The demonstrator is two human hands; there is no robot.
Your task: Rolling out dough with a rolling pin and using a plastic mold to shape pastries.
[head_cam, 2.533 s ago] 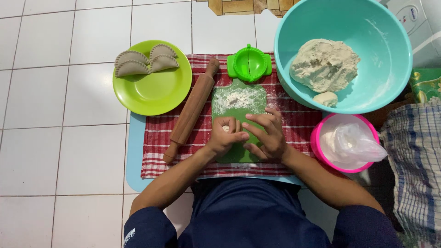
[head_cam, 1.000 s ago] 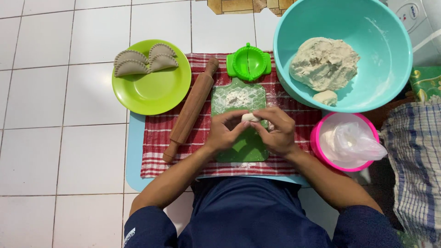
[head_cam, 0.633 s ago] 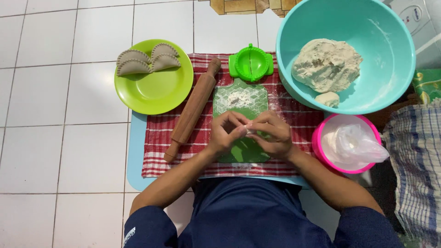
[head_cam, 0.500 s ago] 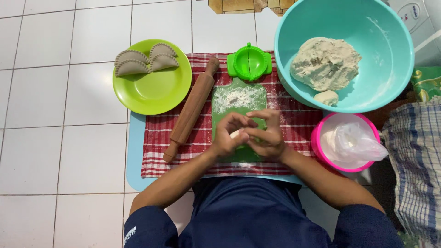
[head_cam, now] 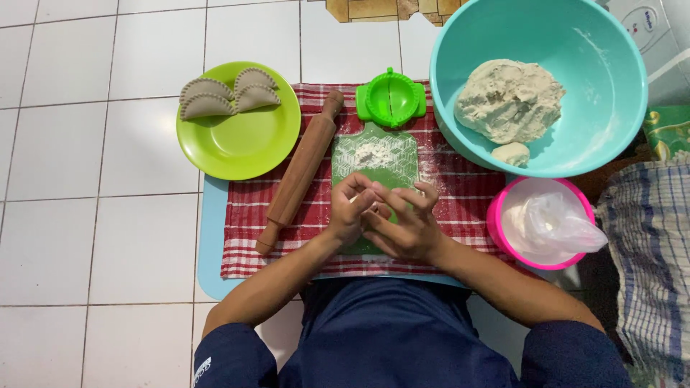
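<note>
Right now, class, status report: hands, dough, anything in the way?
Left hand, right hand pressed together around small dough piece. Over green board. Rolling pin alongside, clear.

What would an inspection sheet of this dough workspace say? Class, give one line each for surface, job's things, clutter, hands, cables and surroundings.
Surface: red checked cloth on a blue mat, over white floor tiles.
Job's things: small dough piece between both hands, above a floured green board.
Clutter: rolling pin, green dumpling press, green plate with three shaped dumplings, teal bowl of dough, pink bowl holding a plastic bag.
Hands: left hand and right hand cupped together.
Cables: nothing seen.
Surroundings: checked towel at right.
</note>
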